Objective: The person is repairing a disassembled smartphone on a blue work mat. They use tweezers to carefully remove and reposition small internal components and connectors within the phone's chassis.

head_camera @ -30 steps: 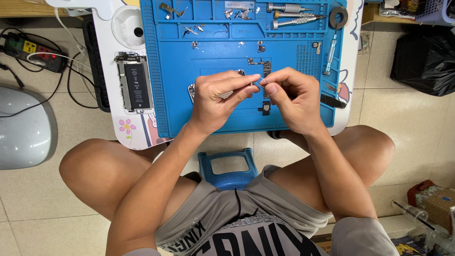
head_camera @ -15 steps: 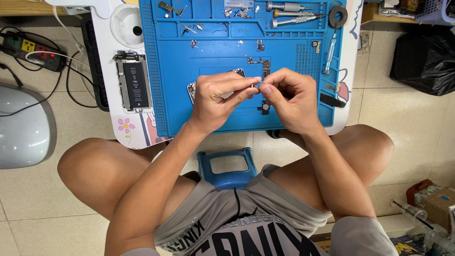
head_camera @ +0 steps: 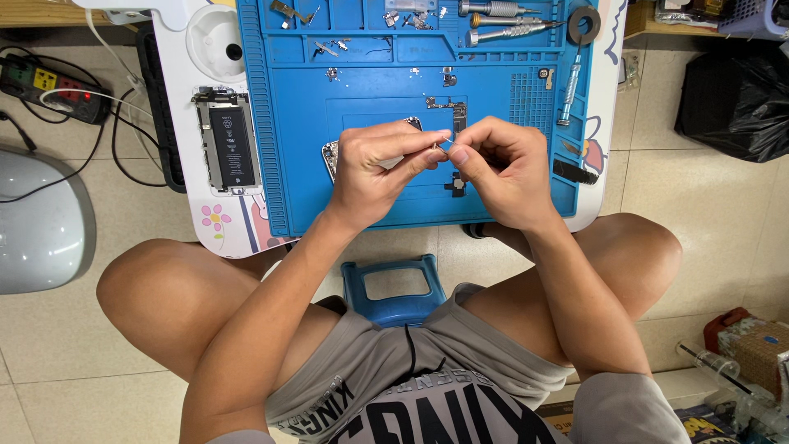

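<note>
Head view: a tiny metal part (head_camera: 441, 148) is pinched between the fingertips of the left hand (head_camera: 374, 168) and right hand (head_camera: 501, 168) above the blue repair mat (head_camera: 370, 82), while the opened phone (head_camera: 230, 148) lies apart, loose parts still scattered, reassembly judged unfinished.

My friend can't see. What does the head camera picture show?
Seen from above, a seated person's left hand and right hand pinch a tiny part together over a blue repair mat. An opened phone lies left of the mat, with screwdrivers along the mat's top edge.
</note>
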